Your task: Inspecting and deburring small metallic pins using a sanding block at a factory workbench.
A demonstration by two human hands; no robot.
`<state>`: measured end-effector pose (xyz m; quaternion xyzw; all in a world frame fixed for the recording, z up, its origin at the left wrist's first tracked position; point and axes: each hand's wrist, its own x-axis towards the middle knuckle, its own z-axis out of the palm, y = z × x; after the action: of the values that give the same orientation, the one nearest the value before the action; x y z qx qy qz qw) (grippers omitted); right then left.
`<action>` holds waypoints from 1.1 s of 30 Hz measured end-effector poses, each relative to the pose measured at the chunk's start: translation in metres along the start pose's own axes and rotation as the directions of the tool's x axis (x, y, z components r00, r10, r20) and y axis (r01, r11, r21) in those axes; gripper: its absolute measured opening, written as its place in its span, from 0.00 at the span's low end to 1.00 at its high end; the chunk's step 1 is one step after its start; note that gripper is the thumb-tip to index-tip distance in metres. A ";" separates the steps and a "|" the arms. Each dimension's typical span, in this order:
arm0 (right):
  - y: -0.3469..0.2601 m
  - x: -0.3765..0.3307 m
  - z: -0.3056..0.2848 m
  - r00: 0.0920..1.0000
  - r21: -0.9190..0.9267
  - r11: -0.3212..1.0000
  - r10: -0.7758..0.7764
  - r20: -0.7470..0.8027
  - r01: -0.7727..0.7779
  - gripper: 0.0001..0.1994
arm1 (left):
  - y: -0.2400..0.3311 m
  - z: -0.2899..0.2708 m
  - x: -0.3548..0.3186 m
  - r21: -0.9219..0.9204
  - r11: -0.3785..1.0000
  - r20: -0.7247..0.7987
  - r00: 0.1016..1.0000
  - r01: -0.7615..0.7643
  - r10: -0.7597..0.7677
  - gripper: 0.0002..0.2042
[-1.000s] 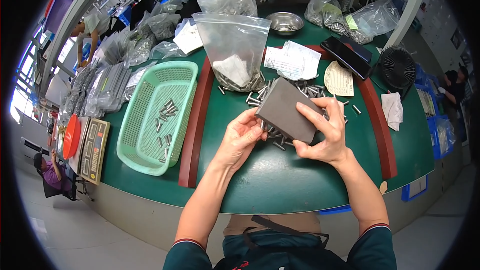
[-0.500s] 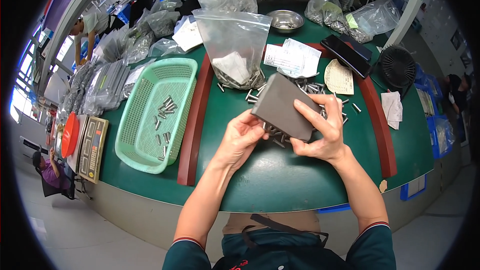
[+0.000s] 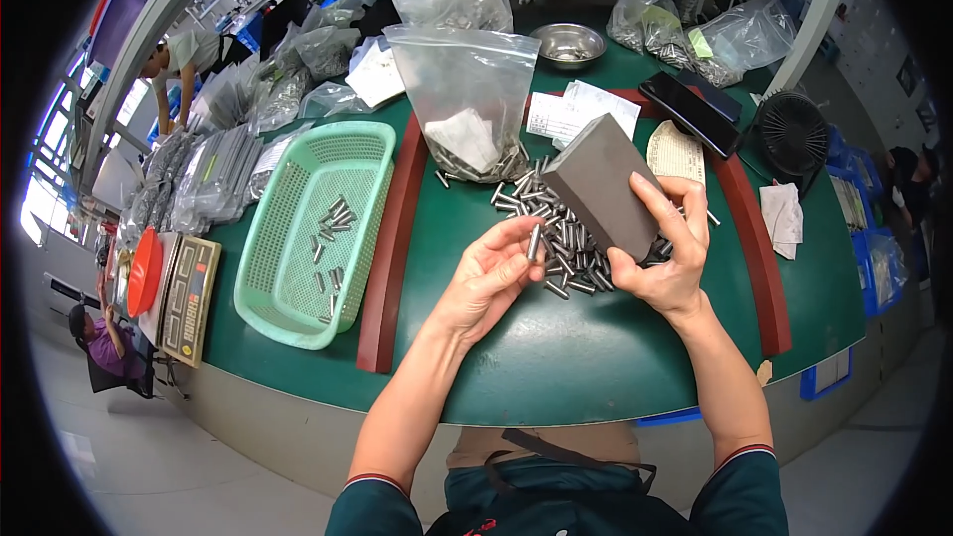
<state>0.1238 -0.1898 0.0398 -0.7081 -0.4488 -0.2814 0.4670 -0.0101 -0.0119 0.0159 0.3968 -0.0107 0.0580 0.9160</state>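
My right hand (image 3: 677,248) grips a dark grey rectangular block (image 3: 608,184), held tilted above a pile of metal pins (image 3: 571,248) on the green table. Between the thumb and fingers of my left hand (image 3: 493,273) is one short metal pin (image 3: 534,241), standing nearly upright just left of the block. Behind the pile stands an open clear plastic bag (image 3: 462,89) with more pins and a white paper in its bottom. Left of my hands, a green plastic basket (image 3: 260,268) has several pins lying on its mesh floor.
Dark red strips (image 3: 389,268) border the work area, one on the left and another strip (image 3: 749,238) on the right. Farther back are a metal bowl (image 3: 568,43), papers (image 3: 586,111), a black phone (image 3: 690,114) and a black fan (image 3: 791,129). A scale (image 3: 189,298) stands far left.
The block has swung to a steeper tilt and moved slightly right, away from my left hand. The pin in my left fingers now shows plainly, and more of the pile is uncovered.
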 end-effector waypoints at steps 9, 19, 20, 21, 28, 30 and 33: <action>-0.003 0.000 0.002 0.993 0.019 0.997 -0.072 0.094 0.071 0.34 | 0.005 -0.006 -0.002 -0.007 1.000 -0.029 0.999 -0.021 0.021 0.21; -0.007 0.002 -0.002 0.961 0.041 0.987 -0.160 0.225 0.155 0.34 | 0.006 0.001 -0.001 0.129 0.990 -0.120 0.991 -0.050 0.065 0.16; -0.010 0.001 0.002 0.964 0.065 0.986 -0.164 0.210 0.154 0.33 | -0.002 0.000 -0.002 0.233 0.972 -0.106 0.993 -0.030 0.057 0.14; -0.016 0.004 0.007 0.970 0.065 0.986 -0.166 0.179 0.156 0.33 | -0.007 0.004 -0.002 0.301 0.951 -0.114 0.993 0.067 -0.034 0.13; -0.016 0.005 0.008 0.973 0.062 0.986 -0.163 0.162 0.155 0.34 | -0.004 0.007 -0.002 0.322 0.946 -0.102 0.991 -0.044 0.081 0.12; -0.017 0.006 0.006 0.979 0.076 0.987 -0.153 0.133 0.143 0.34 | -0.008 0.014 0.000 0.282 0.959 -0.096 0.995 -0.007 0.035 0.11; -0.011 0.000 0.004 0.962 0.048 0.981 -0.192 0.195 0.186 0.33 | 0.003 0.002 -0.002 0.267 0.960 -0.105 0.988 -0.080 0.111 0.11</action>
<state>0.1142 -0.1846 0.0427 -0.6796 -0.5627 -0.2459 0.4013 -0.0121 -0.0116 0.0194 0.5092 0.0324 0.1266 0.8506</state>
